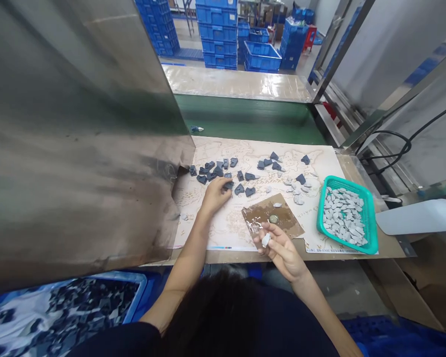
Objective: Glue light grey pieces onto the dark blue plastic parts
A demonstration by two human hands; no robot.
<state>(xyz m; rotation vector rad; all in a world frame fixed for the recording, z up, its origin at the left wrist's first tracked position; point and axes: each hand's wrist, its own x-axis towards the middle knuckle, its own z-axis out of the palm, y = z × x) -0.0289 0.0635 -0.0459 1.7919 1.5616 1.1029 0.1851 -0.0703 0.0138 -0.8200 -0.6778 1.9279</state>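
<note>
By one card (288, 223) and one basket (372, 224), our right hand (285, 254) pinches one white piece (266, 240). Amid dark pieces (240, 189), we cannot tell our left hand's (214, 195) grip.

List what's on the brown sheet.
A pale piece, a small round object and glossy patches on the brown sheet. The right hand covers part; anything there is hidden.

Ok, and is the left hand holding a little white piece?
No, the right hand pinches the little white piece, while the left hand is down at the dark pieces.

Pieces (344, 214) in basket (373, 225), cardboard (287, 222) to its left
</note>
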